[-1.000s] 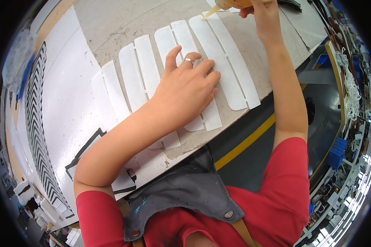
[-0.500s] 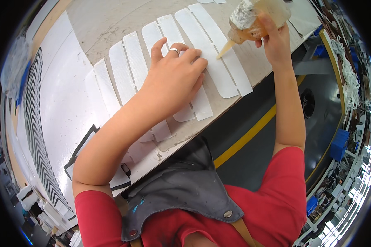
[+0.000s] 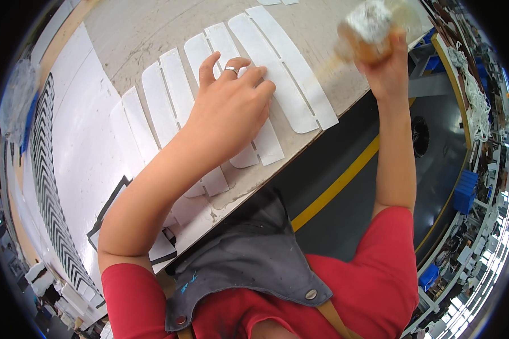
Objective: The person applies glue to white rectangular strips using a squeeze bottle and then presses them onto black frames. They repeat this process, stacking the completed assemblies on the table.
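Note:
My right hand (image 3: pixel 391 70) grips a squeeze bottle (image 3: pixel 367 28) of amber liquid, partly covered in a whitish crust. Motion smears the bottle and its pointed nozzle, which tilts down to the left above the table's right part. Pairs of white strip-like pieces (image 3: pixel 277 73) with rounded corners lie side by side on the table, a narrow slit between the two strips of each pair. Over the middle pairs rests my left hand (image 3: pixel 229 104), open, with a ring on one finger and its fingers bent and apart. Its fingertips are at the strips; whether they press on them I cannot tell.
The worktable (image 3: pixel 147 31) has a grey-beige surface beside a white sheet (image 3: pixel 79 141). A black-and-white chevron band (image 3: pixel 54 186) runs along the left. Near my left elbow lies a dark-edged piece (image 3: pixel 108 206). White cords (image 3: pixel 475 107) and a blue bin (image 3: pixel 465 192) are at the right.
My right hand has lifted the bottle away from the strips, up and to the right, so its nozzle no longer points onto the rightmost pair. My left hand stays nearly in place.

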Demonstrator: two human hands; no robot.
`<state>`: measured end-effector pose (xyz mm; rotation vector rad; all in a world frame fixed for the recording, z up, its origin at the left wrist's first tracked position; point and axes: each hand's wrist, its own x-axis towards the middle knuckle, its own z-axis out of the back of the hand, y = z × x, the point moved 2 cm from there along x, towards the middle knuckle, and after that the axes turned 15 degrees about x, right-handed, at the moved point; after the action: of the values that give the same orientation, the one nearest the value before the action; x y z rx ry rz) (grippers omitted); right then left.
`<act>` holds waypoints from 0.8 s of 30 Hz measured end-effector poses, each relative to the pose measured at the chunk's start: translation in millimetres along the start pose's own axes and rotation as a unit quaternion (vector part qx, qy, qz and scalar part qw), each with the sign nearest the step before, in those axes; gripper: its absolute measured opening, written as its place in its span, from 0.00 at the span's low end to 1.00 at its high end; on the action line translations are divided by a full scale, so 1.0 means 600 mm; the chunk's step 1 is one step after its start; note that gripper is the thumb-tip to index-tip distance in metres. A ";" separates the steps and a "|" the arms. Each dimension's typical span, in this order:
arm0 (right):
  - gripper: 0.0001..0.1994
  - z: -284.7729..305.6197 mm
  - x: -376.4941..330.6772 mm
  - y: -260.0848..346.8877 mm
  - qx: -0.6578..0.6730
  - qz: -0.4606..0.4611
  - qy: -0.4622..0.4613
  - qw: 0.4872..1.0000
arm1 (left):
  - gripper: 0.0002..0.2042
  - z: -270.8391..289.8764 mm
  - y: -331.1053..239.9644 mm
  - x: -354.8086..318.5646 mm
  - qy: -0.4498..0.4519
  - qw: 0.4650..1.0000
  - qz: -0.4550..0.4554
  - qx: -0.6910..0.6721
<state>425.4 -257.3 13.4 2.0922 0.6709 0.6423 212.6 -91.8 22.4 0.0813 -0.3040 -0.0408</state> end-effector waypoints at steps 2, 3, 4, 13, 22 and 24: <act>0.22 0.013 0.060 -0.009 -0.033 0.058 0.023 0.997 | 0.06 -0.001 -0.001 0.003 -0.005 1.000 -0.004 -0.011; 0.22 0.011 0.083 -0.017 -0.047 0.085 0.037 0.995 | 0.06 -0.001 0.001 0.003 -0.005 1.000 -0.002 -0.015; 0.19 -0.074 0.088 -0.024 -0.094 0.065 -0.033 0.993 | 0.06 -0.002 0.006 -0.001 0.025 1.000 0.006 -0.013; 0.20 -0.080 0.184 -0.074 -0.188 0.148 0.018 0.971 | 0.08 0.006 0.007 0.005 0.089 0.996 0.004 -0.017; 0.18 -0.063 0.156 -0.059 -0.191 0.114 0.020 0.975 | 0.08 0.003 0.008 0.003 0.080 0.997 0.005 -0.015; 0.17 -0.054 0.137 -0.049 -0.192 0.089 0.017 0.977 | 0.08 0.003 0.007 0.003 0.075 0.997 0.007 -0.020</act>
<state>457.3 -170.4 22.8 1.7938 0.3449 0.8377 213.7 -88.1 24.8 0.0416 -0.1538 -0.0278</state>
